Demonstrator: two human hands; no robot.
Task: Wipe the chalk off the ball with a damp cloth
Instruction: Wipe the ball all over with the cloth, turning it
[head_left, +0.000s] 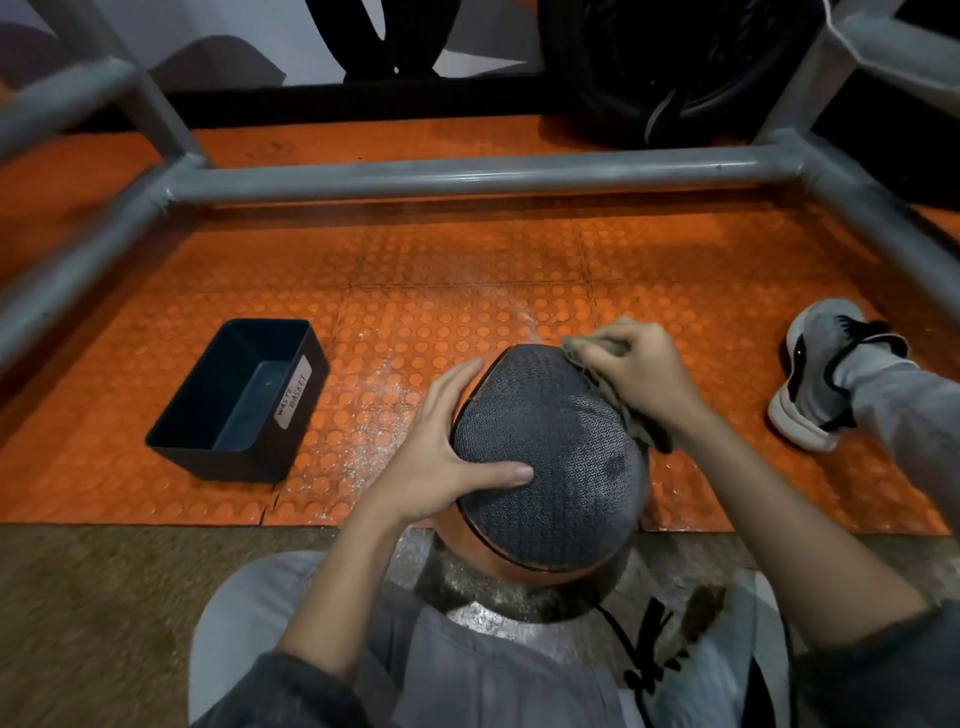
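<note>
A ball (550, 457) with dark grey textured panels and orange seams is seen in the lower centre of the frame, held between the knees of a seated person. It is steadied by the left hand (441, 447), which is laid flat on its left side with the fingers spread and straight and the thumb stretched across the grey panel. A brownish cloth (647, 426) is gripped in the curled fingers of the right hand (639, 364) and pressed against the ball's upper right edge; a tail of the cloth is draped down the ball's right side.

White chalk dust (374, 415) is scattered over the orange studded floor mat (467, 249) just left of the ball. At centre left, a black bin (234, 462) labelled "WASTE BASKET" is set on the mat. A grey tubular metal frame (467, 174) is run across the upper part of the frame. A grey and white shoe (815, 374) is seen at the right edge, and a black tyre (675, 67) at the upper right.
</note>
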